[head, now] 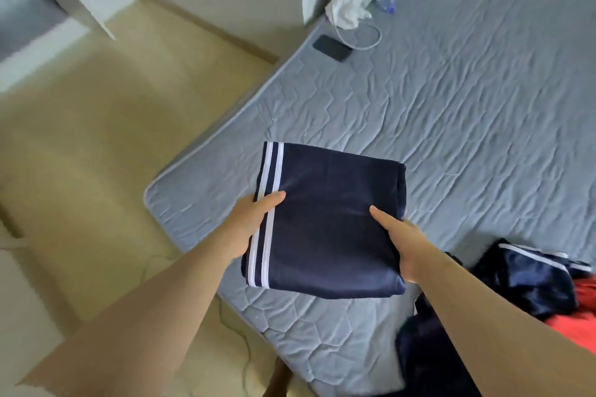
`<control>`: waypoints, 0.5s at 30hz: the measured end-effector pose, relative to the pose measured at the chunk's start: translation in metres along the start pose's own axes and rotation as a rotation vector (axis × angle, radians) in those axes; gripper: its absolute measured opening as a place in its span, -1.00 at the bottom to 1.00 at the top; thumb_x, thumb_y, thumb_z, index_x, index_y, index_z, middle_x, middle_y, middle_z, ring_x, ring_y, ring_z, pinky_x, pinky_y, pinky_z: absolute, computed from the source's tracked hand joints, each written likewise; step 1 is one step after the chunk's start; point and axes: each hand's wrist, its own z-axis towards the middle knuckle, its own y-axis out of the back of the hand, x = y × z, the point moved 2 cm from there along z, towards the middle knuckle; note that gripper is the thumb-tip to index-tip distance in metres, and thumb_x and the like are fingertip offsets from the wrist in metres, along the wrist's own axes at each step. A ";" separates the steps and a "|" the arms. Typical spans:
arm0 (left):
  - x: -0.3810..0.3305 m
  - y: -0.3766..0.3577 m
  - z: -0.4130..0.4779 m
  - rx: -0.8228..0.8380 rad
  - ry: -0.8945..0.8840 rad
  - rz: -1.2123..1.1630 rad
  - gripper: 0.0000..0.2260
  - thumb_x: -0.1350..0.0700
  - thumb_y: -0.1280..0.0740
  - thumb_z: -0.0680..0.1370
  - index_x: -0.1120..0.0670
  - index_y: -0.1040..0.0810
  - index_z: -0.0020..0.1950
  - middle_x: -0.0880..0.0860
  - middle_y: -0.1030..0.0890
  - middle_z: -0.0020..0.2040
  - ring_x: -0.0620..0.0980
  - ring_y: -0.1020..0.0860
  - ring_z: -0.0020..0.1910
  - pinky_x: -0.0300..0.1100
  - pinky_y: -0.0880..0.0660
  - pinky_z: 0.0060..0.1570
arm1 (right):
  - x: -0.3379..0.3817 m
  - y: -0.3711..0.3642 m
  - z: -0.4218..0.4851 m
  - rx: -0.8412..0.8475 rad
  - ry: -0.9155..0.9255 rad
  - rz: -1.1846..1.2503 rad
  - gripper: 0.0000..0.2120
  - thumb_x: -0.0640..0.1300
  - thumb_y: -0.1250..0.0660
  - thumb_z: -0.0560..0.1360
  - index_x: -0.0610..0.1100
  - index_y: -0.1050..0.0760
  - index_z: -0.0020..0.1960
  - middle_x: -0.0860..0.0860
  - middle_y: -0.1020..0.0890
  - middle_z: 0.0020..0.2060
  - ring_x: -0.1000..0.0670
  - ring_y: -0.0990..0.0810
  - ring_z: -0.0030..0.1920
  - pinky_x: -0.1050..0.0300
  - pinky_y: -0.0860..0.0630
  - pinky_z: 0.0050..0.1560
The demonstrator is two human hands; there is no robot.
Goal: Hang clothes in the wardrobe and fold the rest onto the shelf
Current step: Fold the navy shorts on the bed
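We see a folded navy garment (325, 219) held over the mattress (467, 113), near its corner. The left hand (254, 222) grips the white-striped edge and the right hand (403, 245) grips the opposite edge, thumbs on top, fingers hidden beneath. A pile (532, 280) of dark and red clothes lies on the mattress at right. A phone (332, 48) and a cable (375, 40) sit at the far edge.

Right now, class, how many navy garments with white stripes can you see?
2: one folded garment held by the left hand and right hand, one crumpled garment in the pile at right. More may be hidden there.
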 end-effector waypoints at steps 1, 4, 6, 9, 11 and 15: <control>-0.012 0.007 -0.015 -0.020 -0.023 -0.017 -0.76 0.02 -0.38 0.49 0.08 -0.60 0.11 0.08 -0.67 -0.02 0.07 -0.63 0.00 -0.01 -0.52 0.11 | 0.015 -0.008 -0.014 0.020 0.035 -0.023 -0.74 0.02 -0.46 0.39 -0.05 -0.51 0.00 -0.05 -0.66 -0.12 -0.10 -0.63 -0.11 0.06 -0.54 -0.16; -0.043 0.030 -0.056 -0.080 -0.065 -0.074 -0.74 0.00 -0.38 0.48 0.07 -0.58 0.12 0.08 -0.67 -0.01 0.08 -0.62 0.00 -0.02 -0.52 0.09 | 0.054 -0.035 -0.054 0.086 0.123 -0.080 -0.77 -0.01 -0.45 0.40 -0.07 -0.52 -0.02 -0.06 -0.67 -0.16 -0.10 -0.64 -0.14 0.08 -0.54 -0.20; -0.061 0.048 -0.082 -0.107 -0.097 -0.108 -0.74 0.00 -0.39 0.48 0.08 -0.58 0.12 0.11 -0.67 -0.01 0.10 -0.63 -0.01 -0.02 -0.54 0.05 | 0.073 -0.054 -0.080 0.136 0.163 -0.106 -0.80 -0.02 -0.45 0.41 -0.08 -0.53 -0.05 -0.06 -0.68 -0.19 -0.09 -0.64 -0.16 0.10 -0.53 -0.27; -0.080 0.078 -0.118 -0.164 -0.147 -0.160 -0.80 0.01 -0.40 0.48 0.05 -0.60 0.04 0.06 -0.69 -0.13 0.05 -0.65 -0.13 -0.13 -0.56 -0.18 | 0.089 -0.087 -0.112 0.223 0.207 -0.166 -0.77 -0.02 -0.43 0.43 -0.10 -0.53 0.01 -0.09 -0.67 -0.11 -0.12 -0.64 -0.10 0.09 -0.53 -0.25; -0.086 0.101 -0.138 -0.222 -0.183 -0.162 -0.77 -0.01 -0.40 0.47 0.04 -0.58 0.08 0.04 -0.68 -0.09 0.03 -0.64 -0.07 -0.11 -0.56 -0.10 | 0.093 -0.111 -0.129 0.270 0.227 -0.204 -0.77 -0.03 -0.42 0.43 -0.11 -0.52 0.01 -0.10 -0.66 -0.09 -0.14 -0.63 -0.08 0.07 -0.53 -0.23; -0.081 0.152 -0.170 -0.311 -0.206 -0.209 -0.79 -0.02 -0.40 0.47 0.03 -0.60 0.04 0.02 -0.70 -0.12 0.01 -0.66 -0.11 -0.11 -0.57 -0.10 | 0.091 -0.165 -0.151 0.367 0.248 -0.290 -0.79 -0.03 -0.41 0.45 -0.12 -0.53 0.00 -0.10 -0.67 -0.10 -0.14 -0.63 -0.08 0.05 -0.54 -0.22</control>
